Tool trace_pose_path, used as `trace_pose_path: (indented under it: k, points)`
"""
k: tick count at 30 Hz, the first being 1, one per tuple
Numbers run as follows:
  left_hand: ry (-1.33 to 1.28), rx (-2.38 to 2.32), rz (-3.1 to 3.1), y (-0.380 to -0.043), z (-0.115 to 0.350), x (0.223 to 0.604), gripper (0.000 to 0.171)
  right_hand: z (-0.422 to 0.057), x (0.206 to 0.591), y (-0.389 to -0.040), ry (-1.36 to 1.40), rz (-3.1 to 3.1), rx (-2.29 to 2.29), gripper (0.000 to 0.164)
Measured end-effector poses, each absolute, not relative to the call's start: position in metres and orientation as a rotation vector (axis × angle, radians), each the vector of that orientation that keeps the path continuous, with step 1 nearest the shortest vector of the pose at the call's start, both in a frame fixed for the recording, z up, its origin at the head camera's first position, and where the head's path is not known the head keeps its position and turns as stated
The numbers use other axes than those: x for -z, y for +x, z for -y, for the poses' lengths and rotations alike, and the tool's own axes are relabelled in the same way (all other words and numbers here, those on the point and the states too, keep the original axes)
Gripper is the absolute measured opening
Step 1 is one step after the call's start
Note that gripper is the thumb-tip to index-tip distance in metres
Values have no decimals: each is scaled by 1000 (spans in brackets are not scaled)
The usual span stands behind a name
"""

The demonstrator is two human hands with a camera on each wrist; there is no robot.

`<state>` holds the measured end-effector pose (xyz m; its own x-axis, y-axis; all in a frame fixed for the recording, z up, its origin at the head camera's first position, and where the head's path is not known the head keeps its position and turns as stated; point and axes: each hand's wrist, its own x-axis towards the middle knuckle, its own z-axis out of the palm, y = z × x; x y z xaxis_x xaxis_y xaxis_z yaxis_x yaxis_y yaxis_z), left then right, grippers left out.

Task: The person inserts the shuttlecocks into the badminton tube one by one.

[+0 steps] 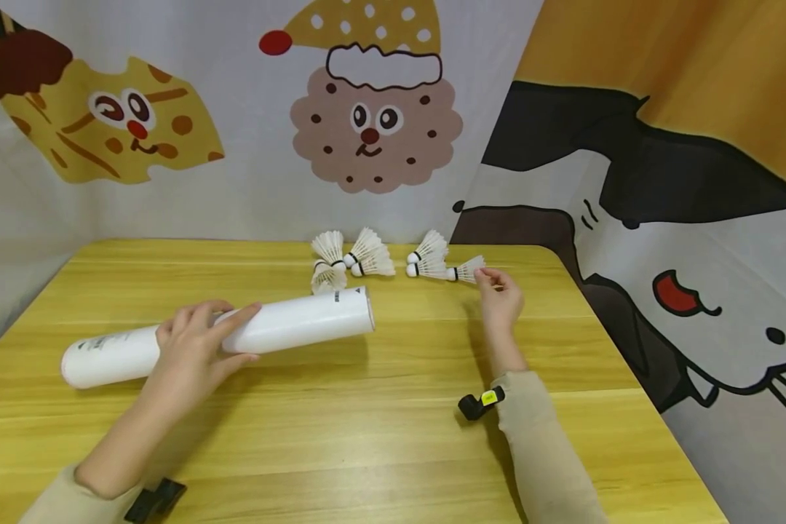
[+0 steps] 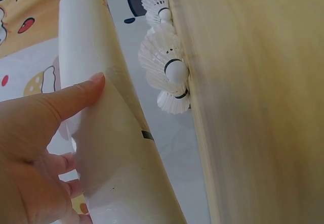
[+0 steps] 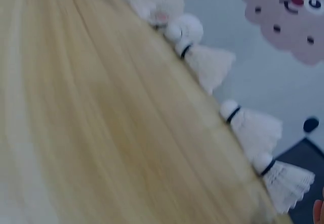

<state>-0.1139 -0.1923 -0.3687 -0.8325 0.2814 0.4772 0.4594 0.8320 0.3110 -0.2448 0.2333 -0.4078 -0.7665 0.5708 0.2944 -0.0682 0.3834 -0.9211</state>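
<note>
My left hand [image 1: 193,342] grips a long white shuttlecock tube [image 1: 298,320] around its middle, thumb and fingers on opposite sides. The tube lies slantwise above the table, its right end higher in the head view; what is inside is hidden. In the left wrist view the thumb presses along the tube wall [image 2: 86,32]. At the far right of the row, my right hand [image 1: 500,302] pinches the feather skirt of a white shuttlecock [image 1: 466,270] between thumb and fingers. Only a bit of that hand's fingertips [image 3: 318,211] enters the right wrist view.
Two shuttlecocks [image 1: 429,251] lie beside the pinched one, and several more [image 1: 369,251] cluster near the back edge, just behind the tube. The wooden table [image 1: 367,437] ends at a printed curtain [image 1: 236,204]. Each sleeve cuff has a small black camera [image 1: 477,405].
</note>
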Motion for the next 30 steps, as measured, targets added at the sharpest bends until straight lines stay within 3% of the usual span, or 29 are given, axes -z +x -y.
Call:
trace_pose_path:
  k: [8,30]
  points:
    - [-535,592,2601,-113,191,367,77,-255,422,-261,-514,2216,-1292,28]
    - [-540,566,2592,-112,190,366,77,-253,428,-253,-416,2213,-1217,20]
